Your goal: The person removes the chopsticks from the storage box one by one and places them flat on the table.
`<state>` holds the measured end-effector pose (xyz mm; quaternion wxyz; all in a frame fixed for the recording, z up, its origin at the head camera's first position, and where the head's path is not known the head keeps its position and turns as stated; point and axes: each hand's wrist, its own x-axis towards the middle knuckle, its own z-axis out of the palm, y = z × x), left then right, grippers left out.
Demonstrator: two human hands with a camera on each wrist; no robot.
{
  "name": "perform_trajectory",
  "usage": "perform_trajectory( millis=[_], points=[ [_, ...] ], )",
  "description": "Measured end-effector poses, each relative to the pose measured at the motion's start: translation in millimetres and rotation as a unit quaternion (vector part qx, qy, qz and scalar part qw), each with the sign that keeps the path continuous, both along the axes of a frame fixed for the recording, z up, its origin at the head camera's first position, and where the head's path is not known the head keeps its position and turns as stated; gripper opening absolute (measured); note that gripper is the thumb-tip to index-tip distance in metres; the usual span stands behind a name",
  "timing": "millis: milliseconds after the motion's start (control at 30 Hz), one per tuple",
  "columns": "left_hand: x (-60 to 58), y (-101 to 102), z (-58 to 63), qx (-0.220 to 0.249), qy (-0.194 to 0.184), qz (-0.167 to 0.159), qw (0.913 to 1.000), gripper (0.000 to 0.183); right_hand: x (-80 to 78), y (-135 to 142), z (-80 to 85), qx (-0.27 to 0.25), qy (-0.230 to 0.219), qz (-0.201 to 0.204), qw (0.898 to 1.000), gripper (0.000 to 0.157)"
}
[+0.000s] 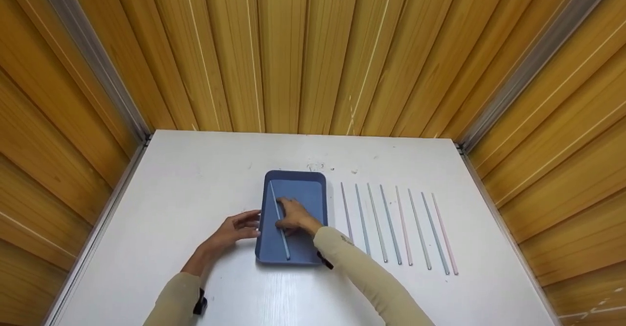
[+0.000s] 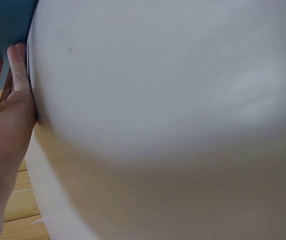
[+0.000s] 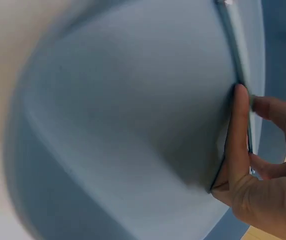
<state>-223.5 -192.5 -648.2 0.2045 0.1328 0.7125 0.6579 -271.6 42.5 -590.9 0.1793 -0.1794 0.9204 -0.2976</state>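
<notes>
A blue rectangular tray [image 1: 313,189] lies on the white table, long side running away from me. Inside it, a thin light-blue stick [image 1: 285,245] slants along the left part of the floor. My right hand [image 1: 296,214] reaches into the tray and pinches this stick near its middle, thumb on one side and fingers on the other. In the right wrist view the stick [image 3: 234,42] runs between the fingertips. My left hand [image 1: 230,230] is at the tray's left wall, its extended fingers touching the outside. The left wrist view shows those fingers [image 2: 18,70] against the tray side.
Right of the tray, several thin sticks [image 1: 402,226] in pink, blue and greenish-grey lie in a spaced, nearly parallel row on the table [image 1: 205,169]. My right forearm passes over the tray's near right corner. Wood-patterned panels [image 1: 279,52] stand behind and at both sides.
</notes>
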Motion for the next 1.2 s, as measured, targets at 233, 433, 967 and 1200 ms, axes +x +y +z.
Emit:
perform_trajectory(
  millis=[233, 433, 967, 1200],
  points=[
    [-0.3, -1.8, -0.5, -0.002, 0.008, 0.0, 1.0, 0.067, -6.2, 6.4, 3.7, -0.07, -0.075, -0.007, 0.995, 0.07],
    [-2.2, -0.1, -1.5, -0.004, 0.006, 0.004, 1.0, 0.066, -13.0, 21.2, 8.9, -0.118, -0.147, -0.011, 0.982, 0.068],
    [1.3, 1.3, -0.2, -0.01, 0.002, 0.009, 0.9999, 0.068, -14.8, 60.8, 21.3, -0.247, -0.27, 0.022, 0.93, 0.081],
    [0.1, -0.5, -0.1, -0.024, 0.006, 0.002, 0.9997, 0.068, -17.5, 85.7, 36.2, -0.248, -0.253, 0.025, 0.935, 0.084]
  ],
)
